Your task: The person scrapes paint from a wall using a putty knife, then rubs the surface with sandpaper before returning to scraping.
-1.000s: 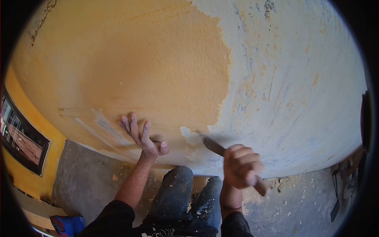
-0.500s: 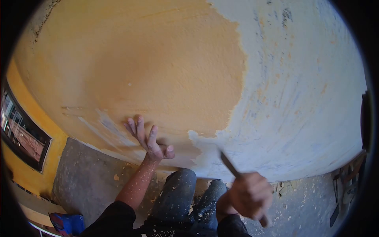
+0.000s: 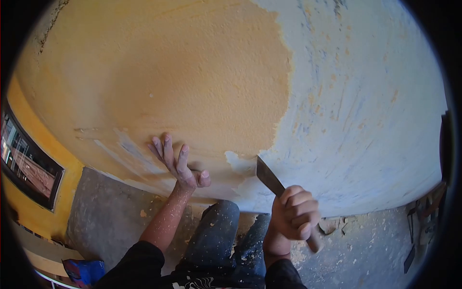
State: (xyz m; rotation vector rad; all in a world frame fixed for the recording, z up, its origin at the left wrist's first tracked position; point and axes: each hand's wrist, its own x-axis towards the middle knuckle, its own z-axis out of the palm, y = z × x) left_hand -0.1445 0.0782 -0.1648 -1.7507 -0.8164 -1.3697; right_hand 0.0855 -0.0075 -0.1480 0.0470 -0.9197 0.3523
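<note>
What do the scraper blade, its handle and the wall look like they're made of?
The scraper blade is thin, flat and dull grey, so likely metal. The handle shows only as a brownish stub below the right hand: possibly wood, mostly hidden. The wall looks like whitish, streaked plaster or render, with a grainy orange paint coat partly scraped off.

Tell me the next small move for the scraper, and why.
Probably push the scraper up and left under the ragged edge of the orange paint: the right hand grips it with the blade tip at that edge, scraped wall lies to its right, and the left hand braces on unscraped paint to the left.
</note>
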